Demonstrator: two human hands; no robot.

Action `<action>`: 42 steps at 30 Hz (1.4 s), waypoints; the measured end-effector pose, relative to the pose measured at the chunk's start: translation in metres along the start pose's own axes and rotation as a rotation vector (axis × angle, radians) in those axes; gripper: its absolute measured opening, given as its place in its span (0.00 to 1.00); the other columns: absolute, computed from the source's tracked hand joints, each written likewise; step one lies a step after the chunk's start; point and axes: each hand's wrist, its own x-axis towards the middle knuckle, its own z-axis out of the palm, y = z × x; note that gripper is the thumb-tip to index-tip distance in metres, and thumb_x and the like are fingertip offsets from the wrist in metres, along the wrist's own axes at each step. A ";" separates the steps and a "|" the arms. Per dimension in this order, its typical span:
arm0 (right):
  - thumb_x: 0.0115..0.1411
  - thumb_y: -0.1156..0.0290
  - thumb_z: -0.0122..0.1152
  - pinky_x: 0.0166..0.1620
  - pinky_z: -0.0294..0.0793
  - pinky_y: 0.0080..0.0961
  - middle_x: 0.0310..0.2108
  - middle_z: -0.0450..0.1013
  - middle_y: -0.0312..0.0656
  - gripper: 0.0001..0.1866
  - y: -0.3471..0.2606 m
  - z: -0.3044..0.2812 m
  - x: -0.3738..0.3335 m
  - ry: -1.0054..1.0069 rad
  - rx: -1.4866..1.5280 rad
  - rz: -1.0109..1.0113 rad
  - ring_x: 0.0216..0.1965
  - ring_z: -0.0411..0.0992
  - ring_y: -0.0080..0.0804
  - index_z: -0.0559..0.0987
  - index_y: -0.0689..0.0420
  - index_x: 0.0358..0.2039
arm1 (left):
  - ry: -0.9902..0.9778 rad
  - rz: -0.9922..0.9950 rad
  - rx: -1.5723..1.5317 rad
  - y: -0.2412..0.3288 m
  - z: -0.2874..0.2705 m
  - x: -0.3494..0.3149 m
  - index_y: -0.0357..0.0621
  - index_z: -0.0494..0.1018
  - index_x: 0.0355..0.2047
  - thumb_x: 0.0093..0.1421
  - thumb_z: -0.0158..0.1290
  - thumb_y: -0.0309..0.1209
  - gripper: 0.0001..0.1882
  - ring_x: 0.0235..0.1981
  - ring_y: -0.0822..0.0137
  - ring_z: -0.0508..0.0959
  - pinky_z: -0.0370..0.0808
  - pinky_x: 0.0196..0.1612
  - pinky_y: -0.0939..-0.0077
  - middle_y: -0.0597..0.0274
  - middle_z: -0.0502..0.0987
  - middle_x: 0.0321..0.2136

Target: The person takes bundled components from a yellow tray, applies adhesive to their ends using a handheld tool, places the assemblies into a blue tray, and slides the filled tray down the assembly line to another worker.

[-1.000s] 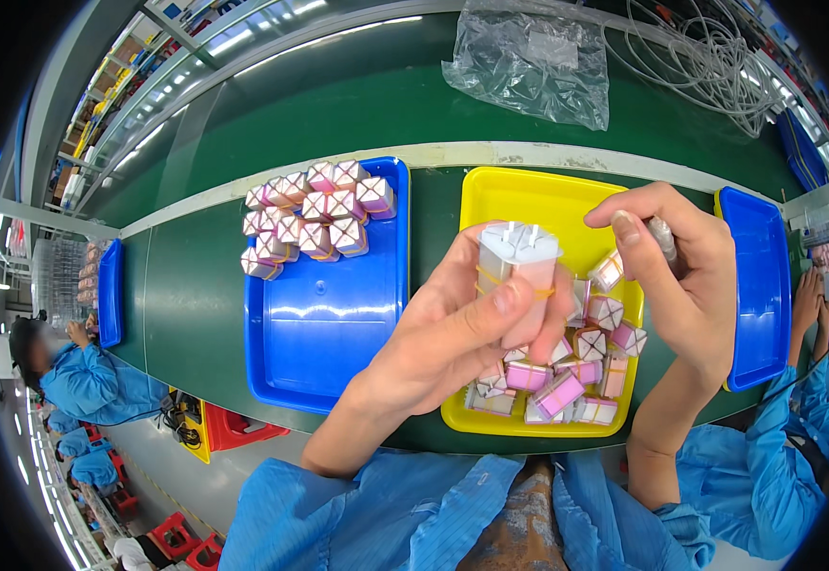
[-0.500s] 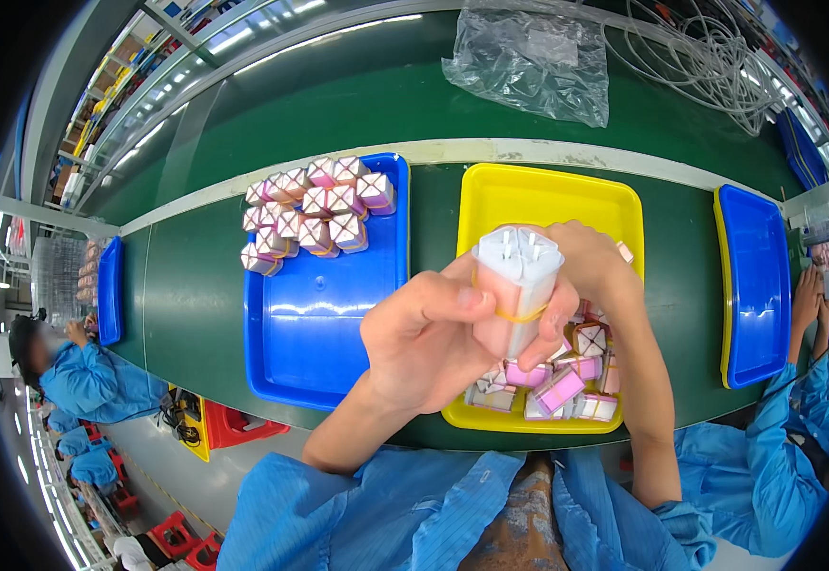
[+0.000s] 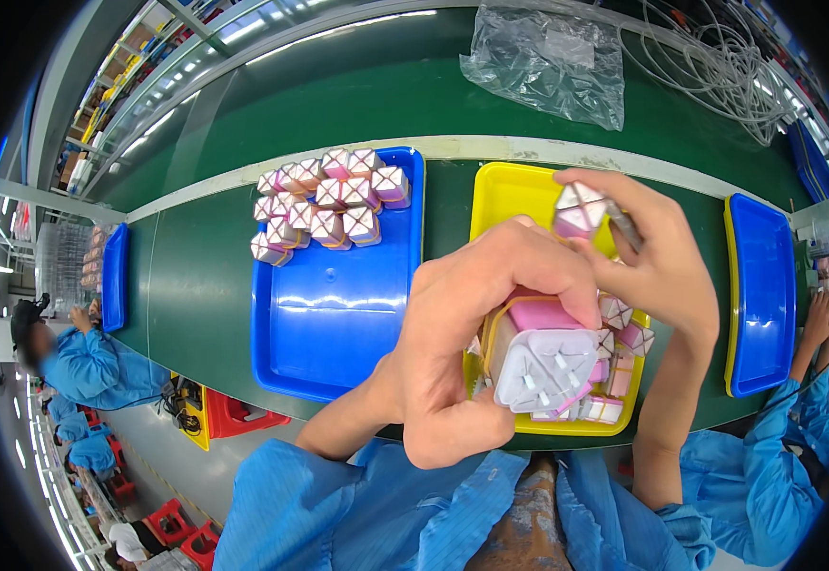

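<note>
My left hand (image 3: 476, 328) is closed around a rubber-banded bundle (image 3: 546, 369). Its pale plastic end, with several white prongs, is turned toward me, and pink sides show behind it under a yellow band. Above and to the right, my right hand (image 3: 657, 252) pinches a small pink-and-white block (image 3: 578, 211) whose white end has crossed lines. A dark grey sliver shows between its fingers; I cannot tell what it is. Below both hands, the yellow tray (image 3: 505, 190) holds several more pink-and-white blocks (image 3: 614, 385), partly hidden by my left hand.
A blue tray (image 3: 324, 333) at the left holds rows of banded blocks (image 3: 329, 195) at its far end. More stacked trays (image 3: 762, 295) stand at the right. A clear plastic bag (image 3: 548, 67) and coiled cables (image 3: 719, 81) lie at the back. Other people work at both sides.
My left hand has turned the bundle over and moved it lower. My right hand, before behind the bundle in the yellow tray, is now raised with a block.
</note>
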 end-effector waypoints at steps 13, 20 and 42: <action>0.52 0.63 0.65 0.48 0.73 0.25 0.45 0.73 0.56 0.32 -0.010 -0.005 -0.006 0.056 0.890 -0.005 0.44 0.75 0.32 0.63 0.64 0.53 | -0.173 -0.508 0.976 0.005 -0.084 -0.033 0.43 0.74 0.42 0.45 0.63 0.18 0.22 0.49 0.54 0.72 0.70 0.51 0.63 0.55 0.74 0.42; 0.47 0.79 0.68 0.28 0.57 0.08 0.40 0.71 0.37 0.28 -0.014 0.010 -0.005 0.191 0.775 -0.011 0.25 0.59 0.07 0.71 0.61 0.50 | -0.277 -0.375 1.415 -0.033 -0.085 -0.044 0.44 0.74 0.40 0.42 0.64 0.22 0.22 0.48 0.57 0.70 0.66 0.53 0.61 0.60 0.74 0.42; 0.52 0.72 0.68 0.23 0.52 0.12 0.27 0.66 0.37 0.29 -0.033 -0.007 -0.036 0.277 0.053 -0.459 0.22 0.59 0.13 0.65 0.64 0.51 | 0.214 -0.522 -0.592 0.004 0.010 -0.014 0.45 0.55 0.64 0.62 0.53 0.49 0.36 0.33 0.59 0.73 0.74 0.35 0.67 0.49 0.69 0.34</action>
